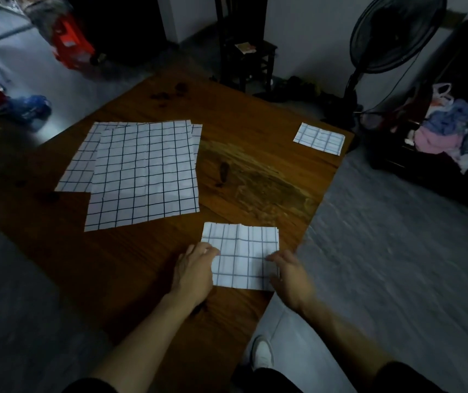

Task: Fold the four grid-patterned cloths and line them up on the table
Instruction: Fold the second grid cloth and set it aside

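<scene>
1. Head view: wooden table (pixel 255 177), seen from above and at an angle, in dim light.
2. Near edge: a folded grid cloth (pixel 241 253) lies flat on the wood, a crease running down its middle.
3. Left hand (pixel 193 270) rests on that cloth's left edge, fingers fairly straight, tips on the fabric. Not curled round it, as far as the blur allows.
4. Right hand (pixel 289 270) lies at the cloth's right edge, fingers extended and touching the fabric; it reads as flat and relaxed, no pinch visible.
5. Left part of the table: two unfolded grid cloths, stacked askew. The top sheet (pixel 145 174) lies spread flat; the lower sheet (pixel 78 168) shows past its left side, and a strip shows at the upper right.
6. Far right corner: a small folded cloth (pixel 319 139) lies alone, well apart from the others, close to the table edge.
7. Off the table: a standing fan (pixel 394 32) beyond the far right corner, a dark wooden chair (pixel 247 52) behind the table, a heap of clothes (pixel 454 131) at right.
8. Below the right forearm: one white shoe (pixel 262 353) on grey floor.
</scene>
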`<state>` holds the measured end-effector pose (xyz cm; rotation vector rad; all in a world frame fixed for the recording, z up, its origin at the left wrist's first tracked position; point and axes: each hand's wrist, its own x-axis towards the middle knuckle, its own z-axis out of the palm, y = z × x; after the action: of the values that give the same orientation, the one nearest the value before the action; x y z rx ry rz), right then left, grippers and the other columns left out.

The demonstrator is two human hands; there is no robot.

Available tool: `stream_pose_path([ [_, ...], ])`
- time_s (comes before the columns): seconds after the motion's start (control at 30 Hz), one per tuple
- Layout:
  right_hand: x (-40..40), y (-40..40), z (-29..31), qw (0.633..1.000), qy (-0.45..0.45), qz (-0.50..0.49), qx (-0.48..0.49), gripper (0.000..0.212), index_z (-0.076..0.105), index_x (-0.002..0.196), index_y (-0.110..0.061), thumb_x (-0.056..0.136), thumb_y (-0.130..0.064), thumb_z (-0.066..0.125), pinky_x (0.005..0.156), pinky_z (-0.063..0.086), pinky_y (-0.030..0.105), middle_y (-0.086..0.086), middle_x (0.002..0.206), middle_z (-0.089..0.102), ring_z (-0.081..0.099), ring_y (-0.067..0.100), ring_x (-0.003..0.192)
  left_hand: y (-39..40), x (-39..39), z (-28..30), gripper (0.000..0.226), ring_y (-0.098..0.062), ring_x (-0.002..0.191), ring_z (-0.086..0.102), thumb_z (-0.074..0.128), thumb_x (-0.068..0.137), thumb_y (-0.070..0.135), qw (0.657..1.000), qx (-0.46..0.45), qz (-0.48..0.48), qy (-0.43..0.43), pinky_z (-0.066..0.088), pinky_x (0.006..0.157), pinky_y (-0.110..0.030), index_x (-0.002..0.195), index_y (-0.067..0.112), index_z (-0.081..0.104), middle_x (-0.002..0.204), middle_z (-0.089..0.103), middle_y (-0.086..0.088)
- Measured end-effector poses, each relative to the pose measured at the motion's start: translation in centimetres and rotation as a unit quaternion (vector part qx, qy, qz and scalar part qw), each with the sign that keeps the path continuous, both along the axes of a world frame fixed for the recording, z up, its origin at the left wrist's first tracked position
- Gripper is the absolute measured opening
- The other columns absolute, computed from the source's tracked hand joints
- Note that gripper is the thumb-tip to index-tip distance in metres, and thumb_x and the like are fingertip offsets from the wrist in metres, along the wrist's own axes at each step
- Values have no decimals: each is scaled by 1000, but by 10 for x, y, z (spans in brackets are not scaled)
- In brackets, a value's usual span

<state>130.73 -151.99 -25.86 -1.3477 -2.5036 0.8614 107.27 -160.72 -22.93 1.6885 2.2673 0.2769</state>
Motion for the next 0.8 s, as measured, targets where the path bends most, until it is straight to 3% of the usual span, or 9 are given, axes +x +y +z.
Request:
stream_pose_path([
  [0.17,-16,-16,-13,992,-39,121,14,51,44,138,-23,91,-42,48,110,40,38,4,146,40,39,22,134,-12,31,-13,69,-19,143,20,55,89,5,990,-53,-122,53,25,116,-39,148,31,31,157,23,4],
  [0.33,-2,-25,-14,985,-135,101,-20,63,29,149,-21,94,-40,52,121,18,42,7,159,20,14,26,147,-19,35,-25,76,-22,147,11,58,89,10,977,-114,-156,85,19,118,-43,152,30,20,162,10,0],
  [0.43,10,-28,-16,982,-162,88,-31,67,20,153,-22,96,-41,50,121,15,42,3,162,11,6,23,149,-24,21,-29,84,-24,148,9,60,85,4,972,-142,-159,100,20,118,-42,153,29,18,163,6,-2],
  [0.53,6,-26,-17,985,-153,71,-33,59,31,147,-27,93,-40,52,117,27,44,1,156,24,19,24,146,-24,15,-28,81,-24,147,13,60,86,7,972,-150,-146,108,23,116,-44,152,30,21,162,8,-3],
  [0.63,-1,-25,-13,992,-123,37,-14,40,46,129,-32,90,-38,51,102,42,39,-6,134,42,43,18,125,-19,13,-26,63,-23,140,26,57,90,13,976,-141,-117,115,27,112,-42,147,28,33,158,22,-2],
  [0.8,0,-27,-10,993,-122,-9,1,33,51,126,-26,95,-35,46,100,42,35,-4,134,46,48,18,119,-10,5,-22,51,-22,126,41,58,89,6,973,-126,-133,140,34,106,-39,136,22,45,142,42,-1],
])
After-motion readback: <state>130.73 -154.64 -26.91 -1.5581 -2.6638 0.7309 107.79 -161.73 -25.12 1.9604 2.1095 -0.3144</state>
